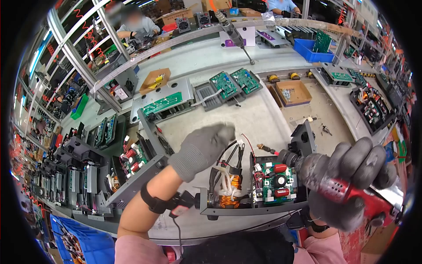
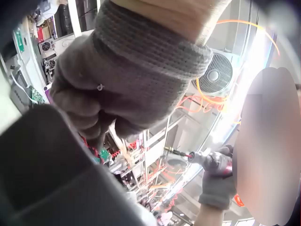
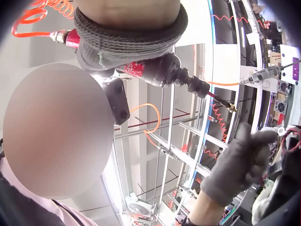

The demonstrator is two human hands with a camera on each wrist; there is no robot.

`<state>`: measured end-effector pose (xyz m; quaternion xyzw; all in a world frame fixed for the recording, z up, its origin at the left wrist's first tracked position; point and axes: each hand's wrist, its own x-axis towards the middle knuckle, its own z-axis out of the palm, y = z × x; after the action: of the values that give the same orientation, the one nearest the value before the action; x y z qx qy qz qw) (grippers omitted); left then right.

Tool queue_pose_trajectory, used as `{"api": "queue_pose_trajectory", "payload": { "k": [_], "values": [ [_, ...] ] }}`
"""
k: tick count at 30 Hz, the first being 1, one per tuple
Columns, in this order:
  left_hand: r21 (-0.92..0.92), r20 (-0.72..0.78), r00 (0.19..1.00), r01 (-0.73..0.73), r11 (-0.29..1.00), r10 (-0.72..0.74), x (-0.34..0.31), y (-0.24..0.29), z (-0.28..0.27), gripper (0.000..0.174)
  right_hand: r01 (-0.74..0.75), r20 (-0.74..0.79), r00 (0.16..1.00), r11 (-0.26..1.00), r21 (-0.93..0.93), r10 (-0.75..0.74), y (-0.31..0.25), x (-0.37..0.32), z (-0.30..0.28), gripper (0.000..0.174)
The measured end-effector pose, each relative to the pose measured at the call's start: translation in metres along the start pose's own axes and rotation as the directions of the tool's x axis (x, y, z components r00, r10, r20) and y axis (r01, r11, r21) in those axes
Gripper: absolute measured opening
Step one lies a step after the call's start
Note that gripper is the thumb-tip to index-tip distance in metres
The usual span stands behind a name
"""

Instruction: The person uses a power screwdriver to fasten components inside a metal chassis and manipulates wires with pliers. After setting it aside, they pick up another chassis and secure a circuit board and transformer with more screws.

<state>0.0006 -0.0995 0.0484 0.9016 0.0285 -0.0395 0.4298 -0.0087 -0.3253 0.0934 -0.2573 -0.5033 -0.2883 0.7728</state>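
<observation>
My gloved right hand (image 1: 347, 189) grips a red and grey power screwdriver (image 1: 323, 178), its bit (image 1: 267, 149) pointing left above an open metal chassis (image 1: 259, 210). Inside the chassis are a green circuit board (image 1: 266, 176) with red capacitors and a copper-wound coil (image 1: 231, 191). Black cables with ring ends (image 1: 241, 152) rise beside the coil. My gloved left hand (image 1: 202, 149) hovers above and left of them, fingers curled; in the left wrist view, the left hand (image 2: 122, 80) has a tiny metallic piece (image 2: 100, 87) against the glove. Whether its fingers enclose anything is hidden.
Another chassis (image 1: 132, 180) stands close on the left. Behind are a metal panel with a board (image 1: 161, 104), two green boards (image 1: 225, 86) and a cardboard tray of screws (image 1: 295, 93). A second screwdriver (image 1: 231, 33) hangs above the bench.
</observation>
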Motion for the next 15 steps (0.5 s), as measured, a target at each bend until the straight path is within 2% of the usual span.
{"api": "queue_pose_trajectory", "payload": {
  "k": [1, 2, 3, 5, 6, 7, 9, 10, 12, 13, 15],
  "values": [
    [0.120, 0.135, 0.977, -0.179, 0.976, 0.163, -0.001, -0.011, 0.002, 0.042, -0.034, -0.034, 0.999, 0.995, -0.097, 0.031, -0.003, -0.005, -0.011, 0.043],
    [0.209, 0.284, 0.911, -0.362, 0.908, 0.298, -0.002, -0.019, 0.004, 0.033, -0.123, -0.055, 0.992, 0.984, -0.131, 0.117, -0.010, -0.007, -0.016, 0.044],
    [0.210, 0.289, 0.911, -0.359, 0.910, 0.293, 0.000, -0.023, 0.005, 0.033, -0.211, -0.080, 0.977, 0.964, -0.161, 0.200, -0.015, -0.006, -0.017, 0.044],
    [-0.100, 0.506, 0.850, -0.109, 0.989, 0.145, 0.004, -0.013, 0.004, 0.037, -0.198, -0.102, 0.978, 0.963, -0.182, 0.181, -0.016, -0.004, -0.020, 0.044],
    [-0.232, 0.520, 0.825, -0.114, 0.966, 0.222, 0.010, -0.027, 0.007, 0.034, -0.183, -0.114, 0.980, 0.962, -0.203, 0.162, -0.017, -0.003, -0.021, 0.043],
    [-0.234, 0.526, 0.821, -0.111, 0.966, 0.222, 0.012, -0.026, 0.009, 0.034, -0.187, -0.119, 0.979, 0.960, -0.208, 0.165, -0.016, -0.002, -0.022, 0.043],
    [-0.402, 0.569, 0.743, -0.121, 0.907, 0.352, 0.014, -0.020, 0.011, 0.034, -0.199, -0.147, 0.975, 0.956, -0.215, 0.169, -0.014, -0.002, -0.021, 0.042],
    [-0.402, 0.573, 0.741, -0.117, 0.908, 0.349, 0.014, -0.018, 0.010, 0.034, -0.201, -0.152, 0.974, 0.955, -0.216, 0.171, -0.014, -0.002, -0.023, 0.042],
    [-0.466, 0.610, 0.682, -0.103, 0.879, 0.403, 0.012, -0.014, 0.008, 0.032, -0.222, -0.106, 0.972, 0.963, -0.154, 0.208, -0.014, -0.002, -0.026, 0.042],
    [-0.466, 0.616, 0.679, -0.095, 0.880, 0.400, 0.010, -0.013, 0.010, 0.032, -0.228, -0.114, 0.971, 0.961, -0.157, 0.212, -0.015, -0.001, -0.024, 0.042],
    [-0.391, 0.502, 0.800, -0.130, 0.911, 0.329, 0.003, -0.011, 0.019, 0.032, -0.310, -0.096, 0.950, 0.930, -0.198, 0.296, -0.017, 0.005, -0.014, 0.042]
  ]
}}
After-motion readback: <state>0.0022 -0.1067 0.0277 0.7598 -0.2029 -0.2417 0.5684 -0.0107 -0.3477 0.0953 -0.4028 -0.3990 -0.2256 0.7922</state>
